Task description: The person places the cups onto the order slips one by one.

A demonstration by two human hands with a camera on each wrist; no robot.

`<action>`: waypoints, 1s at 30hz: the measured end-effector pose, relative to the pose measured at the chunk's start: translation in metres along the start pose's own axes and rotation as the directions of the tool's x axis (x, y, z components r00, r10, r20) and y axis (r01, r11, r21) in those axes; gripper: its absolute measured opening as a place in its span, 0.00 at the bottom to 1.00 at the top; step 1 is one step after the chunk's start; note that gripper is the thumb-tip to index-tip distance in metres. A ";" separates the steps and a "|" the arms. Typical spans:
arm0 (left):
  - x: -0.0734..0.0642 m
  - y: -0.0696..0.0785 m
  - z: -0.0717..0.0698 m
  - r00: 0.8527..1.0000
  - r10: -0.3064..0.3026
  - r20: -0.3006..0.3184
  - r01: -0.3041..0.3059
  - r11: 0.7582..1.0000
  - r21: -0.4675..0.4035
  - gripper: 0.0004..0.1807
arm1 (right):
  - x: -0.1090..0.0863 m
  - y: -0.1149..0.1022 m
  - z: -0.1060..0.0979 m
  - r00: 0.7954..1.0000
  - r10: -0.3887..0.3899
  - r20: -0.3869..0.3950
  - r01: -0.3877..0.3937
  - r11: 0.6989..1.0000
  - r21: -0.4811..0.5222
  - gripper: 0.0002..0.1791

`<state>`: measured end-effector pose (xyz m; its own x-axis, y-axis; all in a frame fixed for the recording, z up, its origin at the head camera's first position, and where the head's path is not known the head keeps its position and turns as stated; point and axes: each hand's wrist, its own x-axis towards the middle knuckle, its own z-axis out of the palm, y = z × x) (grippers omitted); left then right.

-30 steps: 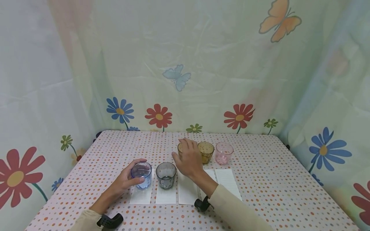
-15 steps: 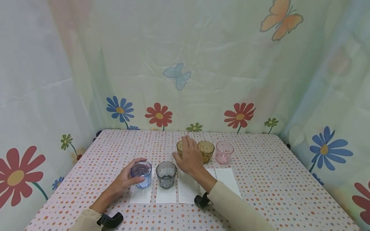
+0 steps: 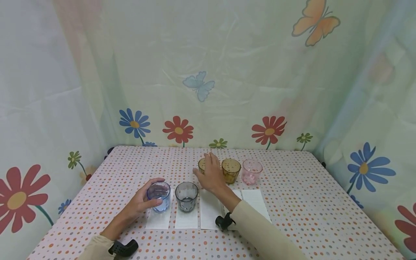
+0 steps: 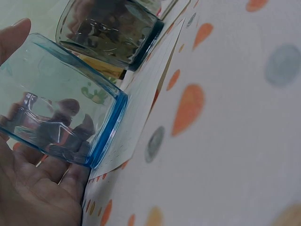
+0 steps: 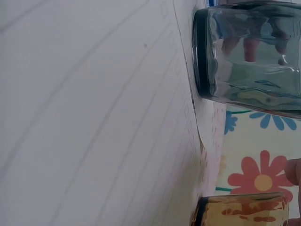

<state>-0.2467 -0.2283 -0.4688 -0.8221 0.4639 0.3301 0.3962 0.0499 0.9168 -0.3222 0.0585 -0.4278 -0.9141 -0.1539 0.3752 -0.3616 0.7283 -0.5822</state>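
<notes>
In the head view my left hand holds a clear blue glass, thumb in front and fingers behind. The glass stands on a white paper strip; its blue base shows in the left wrist view. Farther back, my right hand reaches around the left amber glass, its fingers mostly straight and covering much of it. The right wrist view shows the thumb apart from the amber wall. Between the hands a smoky grey glass stands on the second strip.
Right of my right hand stand another amber glass and a pink glass. White paper strips lie in a row on the dotted tablecloth, some partly under my right forearm. A printed curtain encloses the table.
My right hand has shifted slightly left and away from me at the left amber glass, which sits a touch farther left. The left hand and the blue glass stay in place.
</notes>
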 end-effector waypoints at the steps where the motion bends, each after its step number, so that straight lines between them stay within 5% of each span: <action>1: 0.000 0.000 0.000 1.000 0.004 0.000 -0.004 1.000 0.003 0.34 | 0.001 0.000 0.000 1.000 0.002 0.000 -0.002 1.000 0.021 0.39; 18: -0.001 0.002 0.000 0.998 -0.058 -0.025 0.058 0.998 -0.008 0.35 | 0.010 -0.001 -0.002 0.971 0.230 0.062 -0.238 0.948 0.211 0.44; 30: 0.001 0.003 0.000 1.000 -0.023 -0.011 0.023 1.000 0.017 0.34 | 0.010 0.000 0.001 0.960 0.276 0.045 -0.277 0.910 0.309 0.43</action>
<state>-0.2457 -0.2278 -0.4656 -0.8354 0.4531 0.3110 0.3838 0.0759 0.9203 -0.3317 0.0566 -0.4245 -0.9858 0.0233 0.1665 -0.1329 0.4986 -0.8566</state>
